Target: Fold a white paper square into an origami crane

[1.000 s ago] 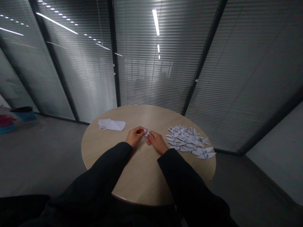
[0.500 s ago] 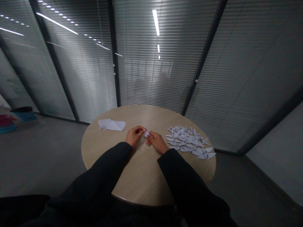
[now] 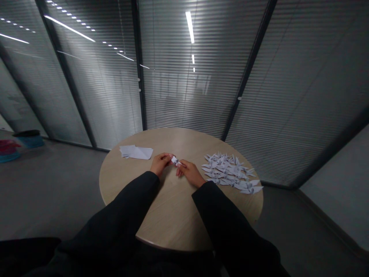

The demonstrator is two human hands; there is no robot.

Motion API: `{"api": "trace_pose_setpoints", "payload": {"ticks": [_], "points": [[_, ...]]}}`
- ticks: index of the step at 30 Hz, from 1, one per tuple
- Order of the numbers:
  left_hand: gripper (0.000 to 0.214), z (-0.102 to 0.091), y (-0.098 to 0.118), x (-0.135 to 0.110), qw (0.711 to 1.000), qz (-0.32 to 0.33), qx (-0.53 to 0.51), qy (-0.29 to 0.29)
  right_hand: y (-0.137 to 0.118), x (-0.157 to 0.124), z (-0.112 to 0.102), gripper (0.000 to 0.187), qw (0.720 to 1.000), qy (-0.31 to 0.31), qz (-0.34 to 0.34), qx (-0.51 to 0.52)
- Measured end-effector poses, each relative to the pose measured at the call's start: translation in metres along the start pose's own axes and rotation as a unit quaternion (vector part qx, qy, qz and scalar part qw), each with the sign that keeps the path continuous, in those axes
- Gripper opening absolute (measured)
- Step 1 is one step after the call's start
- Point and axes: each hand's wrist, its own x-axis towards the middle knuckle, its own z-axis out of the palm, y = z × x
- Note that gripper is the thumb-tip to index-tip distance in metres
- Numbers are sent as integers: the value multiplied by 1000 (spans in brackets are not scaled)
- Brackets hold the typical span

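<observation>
Between my hands, above the middle of the round table [image 3: 173, 211], is a small white folded paper crane [image 3: 175, 161]. My left hand [image 3: 162, 163] pinches its left side between thumb and fingers. On the other side, my right hand [image 3: 189, 171] grips the crane with its thumb and fingertips closed. Fingers cover parts of the paper, so its full shape is hidden. Right of my right hand lies a pile of white paper cranes [image 3: 227, 169], several rows deep. Beyond my left hand, flat white paper sheets [image 3: 141, 153] lie in a loose, overlapping stack.
Glass partitions with blinds [image 3: 187, 96] stand just behind the table's far edge. On the floor at far left are a blue bin [image 3: 30, 140] with a black liner and a red-and-blue bin [image 3: 8, 151]. A pale wall [image 3: 343, 192] rises at the right.
My left hand has shifted slightly left, and the paper crane between my hands now looks wider and more spread. The pile and the sheets have not moved.
</observation>
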Motion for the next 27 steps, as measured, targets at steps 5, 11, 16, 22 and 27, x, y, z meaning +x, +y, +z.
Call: {"api": "trace_pose_setpoints", "payload": {"ticks": [5,11,16,22,27], "points": [[19,2,4,-2,998,-36,-52,8,1,1,-1,21,999,-18,-22,43],[4,2,11,-5,994,-77,-78,14,-4,0,-2,22,998,-24,-30,58],[5,4,14,-6,991,-93,-99,12,-8,-2,-2,26,997,-29,-34,60],[14,4,18,-7,985,-123,-125,-3,-13,-3,-3,30,997,-29,-47,62],[17,3,18,-7,979,-138,-148,-16,-15,-4,-4,33,996,-29,-53,61]]}}
